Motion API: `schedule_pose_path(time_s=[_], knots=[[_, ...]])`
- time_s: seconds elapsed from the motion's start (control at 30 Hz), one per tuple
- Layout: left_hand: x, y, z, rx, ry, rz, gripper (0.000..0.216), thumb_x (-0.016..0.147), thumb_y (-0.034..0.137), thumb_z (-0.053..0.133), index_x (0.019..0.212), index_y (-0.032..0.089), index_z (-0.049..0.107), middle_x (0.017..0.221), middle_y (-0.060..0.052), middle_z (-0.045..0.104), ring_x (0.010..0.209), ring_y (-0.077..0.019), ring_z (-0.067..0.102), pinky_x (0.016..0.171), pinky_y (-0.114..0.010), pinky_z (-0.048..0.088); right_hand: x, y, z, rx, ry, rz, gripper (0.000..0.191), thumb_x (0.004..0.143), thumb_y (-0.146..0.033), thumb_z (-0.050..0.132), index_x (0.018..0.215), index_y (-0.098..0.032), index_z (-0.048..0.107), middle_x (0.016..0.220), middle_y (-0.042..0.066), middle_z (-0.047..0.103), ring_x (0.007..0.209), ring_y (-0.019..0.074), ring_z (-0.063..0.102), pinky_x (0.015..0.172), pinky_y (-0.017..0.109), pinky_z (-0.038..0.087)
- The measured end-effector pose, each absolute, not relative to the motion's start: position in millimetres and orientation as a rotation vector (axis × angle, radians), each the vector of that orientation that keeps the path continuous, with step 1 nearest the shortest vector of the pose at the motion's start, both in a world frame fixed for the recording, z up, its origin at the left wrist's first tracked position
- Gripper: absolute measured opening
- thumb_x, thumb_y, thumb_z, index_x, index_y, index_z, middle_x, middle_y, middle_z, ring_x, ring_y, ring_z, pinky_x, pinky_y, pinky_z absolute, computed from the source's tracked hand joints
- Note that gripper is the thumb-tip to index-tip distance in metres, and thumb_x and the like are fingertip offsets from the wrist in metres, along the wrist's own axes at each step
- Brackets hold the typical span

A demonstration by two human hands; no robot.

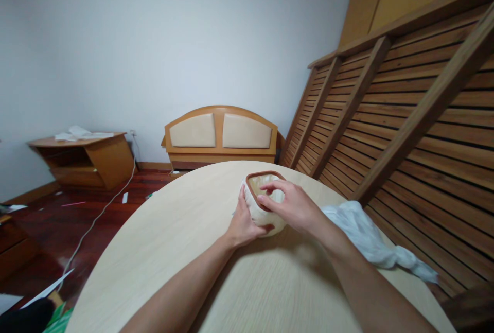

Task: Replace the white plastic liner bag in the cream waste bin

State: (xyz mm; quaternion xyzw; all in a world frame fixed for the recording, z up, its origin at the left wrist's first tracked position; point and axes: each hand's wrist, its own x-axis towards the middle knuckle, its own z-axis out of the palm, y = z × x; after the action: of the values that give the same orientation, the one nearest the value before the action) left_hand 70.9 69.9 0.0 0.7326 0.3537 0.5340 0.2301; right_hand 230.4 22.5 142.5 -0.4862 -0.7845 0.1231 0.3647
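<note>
The left hand grips the pale container at its left side; the right hand, its fingers parted, curves over the brown rim from the right.

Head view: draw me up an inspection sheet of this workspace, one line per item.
Surface: pale round-edged table, wood-grain top.
Job's things: white container with a brown rim, on the table.
Clutter: crumpled white bag or cloth at the table's right; papers on the low cabinet.
Hands: left hand holds the container's side; right hand is at its opening, grip unclear.
Cables: white cable from the wall across the floor, left of the table.
Surroundings: headboard ahead; slatted wooden panel at right.
</note>
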Motion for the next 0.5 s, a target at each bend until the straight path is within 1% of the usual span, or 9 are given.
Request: schedule_pose_path(time_s=[0.07, 0.1, 0.13, 0.2, 0.33, 0.4, 0.5], knots=[[72.8, 67.5, 2.0, 2.223, 1.039, 1.529, 0.138, 0.060, 0.045, 0.089, 0.158, 0.018, -0.004, 0.156, -0.025, 0.030, 0.144, -0.0423, 0.038, 0.116, -0.060, 0.036, 233.5, 23.6, 142.3, -1.279, -1.954, 0.100, 0.052, 0.081, -0.049, 0.071, 0.123, -0.020, 0.067, 0.130, 0.012, 0.066, 0.125, 0.0309, 0.057, 0.109, 0.048, 0.043], [73.6, 66.6, 2.9, 2.331, 1.060, 1.570, 0.136, 0.062, 0.047, 0.088, 0.158, 0.018, -0.004, 0.155, -0.026, 0.031, 0.144, -0.0428, 0.037, 0.116, -0.062, 0.035, 235.6, 24.7, 141.0, -1.303, -1.929, 0.047, 0.063, 0.079, -0.053, 0.072, 0.131, -0.019, 0.062, 0.139, 0.014, 0.059, 0.133, 0.0323, 0.051, 0.113, 0.050, 0.039], [74.3, 65.7, 3.5, 2.418, 1.066, 1.610, 0.133, 0.064, 0.048, 0.087, 0.158, 0.017, -0.002, 0.153, -0.026, 0.032, 0.144, -0.0431, 0.037, 0.116, -0.063, 0.036, 238.0, 26.0, 139.1, -1.332, -1.917, 0.036, 0.073, 0.077, -0.057, 0.072, 0.138, -0.019, 0.056, 0.146, 0.015, 0.053, 0.137, 0.0331, 0.047, 0.115, 0.051, 0.037], [75.1, 63.9, 4.4, 2.528, 1.070, 1.658, 0.127, 0.067, 0.047, 0.085, 0.158, 0.016, 0.002, 0.149, -0.026, 0.036, 0.141, -0.0424, 0.038, 0.114, -0.063, 0.038, 243.1, 29.4, 134.0, -1.393, -1.919, 0.085, 0.086, 0.075, -0.062, 0.073, 0.145, -0.019, 0.048, 0.153, 0.016, 0.046, 0.142, 0.0337, 0.042, 0.117, 0.051, 0.036], [74.8, 61.3, 7.0, 2.584, 1.068, 1.688, 0.118, 0.071, 0.044, 0.082, 0.158, 0.016, 0.006, 0.147, -0.025, 0.039, 0.139, -0.0404, 0.040, 0.112, -0.060, 0.040, 252.2, 37.1, 126.0, -1.456, -1.940, 0.206, 0.093, 0.071, -0.063, 0.075, 0.148, -0.020, 0.044, 0.155, 0.017, 0.043, 0.143, 0.0347, 0.040, 0.117, 0.051, 0.035], [74.2, 61.3, 8.8, 2.601, 1.068, 1.678, 0.121, 0.070, 0.045, 0.083, 0.158, 0.016, 0.006, 0.146, -0.025, 0.039, 0.139, -0.0406, 0.041, 0.112, -0.060, 0.041, 255.0, 40.0, 125.1, -1.452, -1.935, 0.246, 0.093, 0.071, -0.063, 0.075, 0.147, -0.020, 0.044, 0.155, 0.017, 0.042, 0.142, 0.0349, 0.042, 0.116, 0.051, 0.036], [73.5, 62.3, 10.8, 2.613, 1.086, 1.658, 0.123, 0.068, 0.046, 0.085, 0.158, 0.017, 0.005, 0.147, -0.024, 0.038, 0.139, -0.0402, 0.040, 0.112, -0.060, 0.041, 256.4, 42.0, 126.2, -1.428, -1.930, 0.265, 0.090, 0.071, -0.061, 0.076, 0.146, -0.021, 0.045, 0.151, 0.017, 0.046, 0.138, 0.0349, 0.046, 0.114, 0.052, 0.038]])
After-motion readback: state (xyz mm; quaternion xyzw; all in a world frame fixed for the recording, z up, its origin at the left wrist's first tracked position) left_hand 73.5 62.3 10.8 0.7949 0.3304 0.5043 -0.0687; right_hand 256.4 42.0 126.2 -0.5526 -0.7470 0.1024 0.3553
